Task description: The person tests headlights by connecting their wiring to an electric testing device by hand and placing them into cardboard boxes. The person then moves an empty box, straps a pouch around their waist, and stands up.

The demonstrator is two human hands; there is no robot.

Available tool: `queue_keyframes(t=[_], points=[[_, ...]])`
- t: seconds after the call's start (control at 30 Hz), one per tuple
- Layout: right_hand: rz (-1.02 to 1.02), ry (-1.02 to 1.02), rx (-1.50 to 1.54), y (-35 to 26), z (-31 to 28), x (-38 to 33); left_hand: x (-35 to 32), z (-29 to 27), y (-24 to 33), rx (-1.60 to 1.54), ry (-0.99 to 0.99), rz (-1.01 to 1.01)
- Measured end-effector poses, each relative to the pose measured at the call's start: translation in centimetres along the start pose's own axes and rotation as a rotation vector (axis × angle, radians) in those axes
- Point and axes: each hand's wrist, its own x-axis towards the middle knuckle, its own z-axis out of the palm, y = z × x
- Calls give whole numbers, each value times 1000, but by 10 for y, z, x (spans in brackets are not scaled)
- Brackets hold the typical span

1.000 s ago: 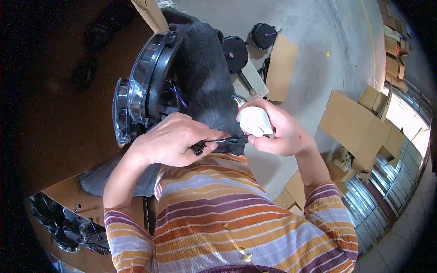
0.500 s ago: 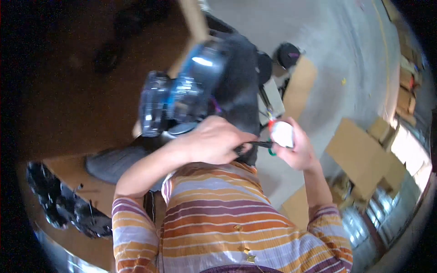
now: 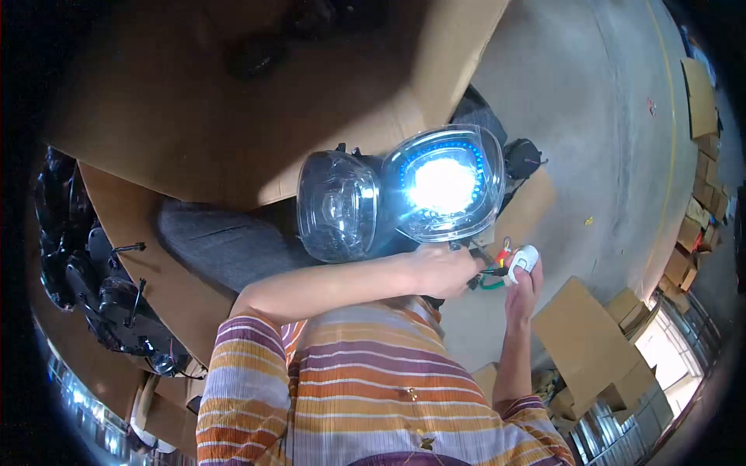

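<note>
Two clear-lensed headlights lie side by side over my lap. The right headlight (image 3: 488, 159) shines bright white, with a ring of small blue lights along its rim. Its neighbour, the left headlight (image 3: 336, 208), is unlit. Just below the lit lamp, my left hand (image 3: 449, 270) is closed around a dark wire connector, mostly hidden by the fingers. My right hand (image 3: 525, 293) grips a small white switch-like device (image 3: 524, 260) between thumb and fingers. Green, red and yellow wires (image 3: 497, 272) run between the two hands.
A large open cardboard box (image 3: 256, 140) stands ahead on the left, dark parts inside. More black lamp parts (image 3: 116, 303) fill a box at far left. A round black part (image 3: 524, 158) sits beyond the lit headlight. Flattened cardboard (image 3: 587, 342) lies on the floor at right.
The right headlight has lit up. Both headlights appear farther right and turned more toward me. My left hand has shifted right, and my right hand is slightly lower.
</note>
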Motion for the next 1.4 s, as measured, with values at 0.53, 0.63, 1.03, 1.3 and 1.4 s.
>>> queue_keyframes(t=[0.53,0.63,1.03,1.3,1.4], points=[[95,14,156,-18,11,-8,-78,-25,23,106,618,190],[40,-84,152,-17,2,-6,-130,-36,41,33,742,81],[-238,-383,-7,-23,21,4,-359,-9,161,360,1478,-196],[-345,-471,-145,-26,34,-1,-512,35,137,721,2204,-555],[-307,-523,-154,-29,36,-14,-552,56,83,602,2243,-701]])
